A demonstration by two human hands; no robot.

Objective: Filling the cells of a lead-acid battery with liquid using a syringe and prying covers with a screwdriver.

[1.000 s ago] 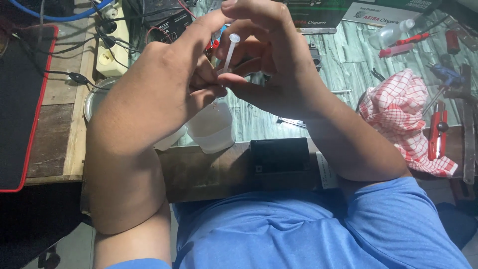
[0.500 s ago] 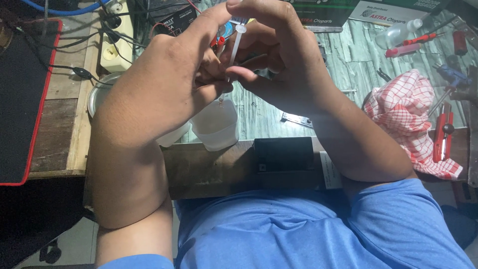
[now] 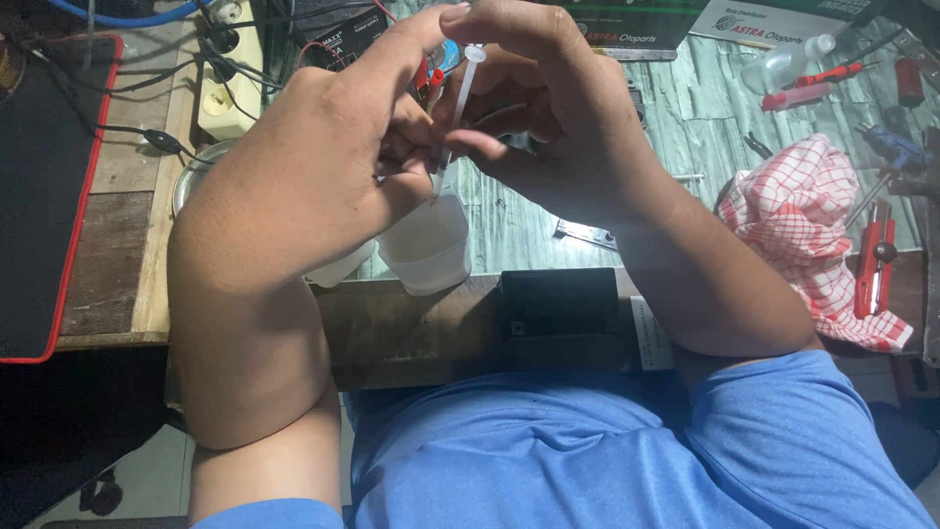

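Both hands meet above the green-grey workbench (image 3: 685,127). The right hand (image 3: 558,108) pinches a slim white plastic syringe (image 3: 458,113) upright between thumb and fingertips, plunger end up, just under the index finger. The left hand (image 3: 313,176) curls closed against it, fingers touching the syringe's lower part. A translucent white plastic cup (image 3: 426,245) stands directly below them. A red-and-white checked cloth (image 3: 813,225) lies well apart at the right.

I see a wooden workbench (image 3: 108,294) with a greenish plank top. On it lie a black mat (image 3: 39,196) with a red border at the left, a power strip (image 3: 230,83), a translucent plastic cup (image 3: 426,250), a red-checked cloth (image 3: 813,235), a red screwdriver (image 3: 876,264) and a small plastic bottle (image 3: 783,64).
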